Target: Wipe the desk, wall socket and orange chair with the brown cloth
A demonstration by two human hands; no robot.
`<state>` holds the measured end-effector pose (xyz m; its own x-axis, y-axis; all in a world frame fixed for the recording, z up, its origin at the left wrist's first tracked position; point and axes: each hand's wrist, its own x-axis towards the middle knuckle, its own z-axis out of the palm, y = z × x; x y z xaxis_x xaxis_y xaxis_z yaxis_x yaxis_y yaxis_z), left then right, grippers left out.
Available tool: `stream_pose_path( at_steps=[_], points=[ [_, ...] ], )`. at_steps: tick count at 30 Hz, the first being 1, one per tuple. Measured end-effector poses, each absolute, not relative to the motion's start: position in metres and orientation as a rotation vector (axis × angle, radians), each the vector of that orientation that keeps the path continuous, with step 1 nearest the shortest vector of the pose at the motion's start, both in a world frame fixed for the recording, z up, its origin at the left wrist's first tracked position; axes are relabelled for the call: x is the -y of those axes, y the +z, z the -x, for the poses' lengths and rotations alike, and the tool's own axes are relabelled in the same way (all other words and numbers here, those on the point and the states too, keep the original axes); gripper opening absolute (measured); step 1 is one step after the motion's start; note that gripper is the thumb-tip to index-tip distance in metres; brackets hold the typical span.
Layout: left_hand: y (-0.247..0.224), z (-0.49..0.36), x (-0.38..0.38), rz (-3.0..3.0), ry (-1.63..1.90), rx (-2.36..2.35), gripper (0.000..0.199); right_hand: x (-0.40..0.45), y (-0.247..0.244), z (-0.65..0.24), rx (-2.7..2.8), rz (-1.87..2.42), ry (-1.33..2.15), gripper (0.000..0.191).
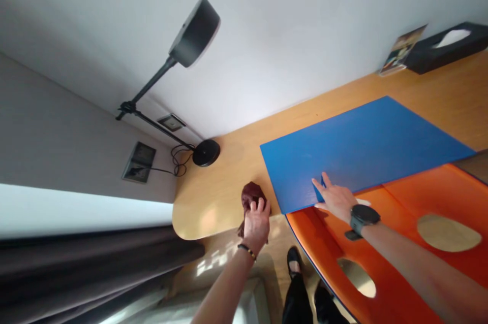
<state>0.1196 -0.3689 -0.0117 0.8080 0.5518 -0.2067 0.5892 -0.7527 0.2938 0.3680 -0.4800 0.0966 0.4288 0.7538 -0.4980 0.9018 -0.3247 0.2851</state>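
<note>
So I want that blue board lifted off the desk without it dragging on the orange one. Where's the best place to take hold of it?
Probably the near edge of the blue board, beside where the right hand presses. That edge overhangs the orange board, so fingers can slip under it from the person's side. The rest lies flat on the desk, with little to grip.

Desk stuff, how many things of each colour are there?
Blue: 1, the blue sheet under the right hand.
Orange: 1, the orange sheet with oval holes.
Dark red: 1, the cloth gripped by the left hand.
Black: 2, the lamp and the tissue box.
Total: 5
</note>
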Motion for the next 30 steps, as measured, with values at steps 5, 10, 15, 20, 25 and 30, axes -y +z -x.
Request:
stream_pose_path(
  at_steps=[5,10,15,20,25,30],
  points=[
    [-0.018,-0.141,0.364,-2.681,-0.174,-0.759,0.050,0.480,0.086,-0.364,-1.329,-2.154,-0.437,0.073],
    [-0.018,-0.156,0.338,-2.655,-0.155,-0.740,0.040,0.477,0.090,-0.361,-1.295,-2.171,-0.455,0.073],
    [-0.024,-0.130,0.346,-2.605,-0.060,-0.658,0.040,0.475,0.090,-0.358,-1.285,-2.199,-0.466,0.073],
    [-0.023,-0.127,0.342,-2.504,-0.095,-0.649,0.019,0.476,0.089,-0.359,-1.279,-2.225,-0.468,0.073],
    [-0.017,-0.166,0.321,-2.459,-0.115,-0.801,0.014,0.476,0.090,-0.359,-1.262,-2.237,-0.491,0.073],
    [-0.010,-0.172,0.324,-2.472,-0.138,-0.846,0.017,0.475,0.092,-0.358,-1.258,-2.238,-0.494,0.073]
  ],
)
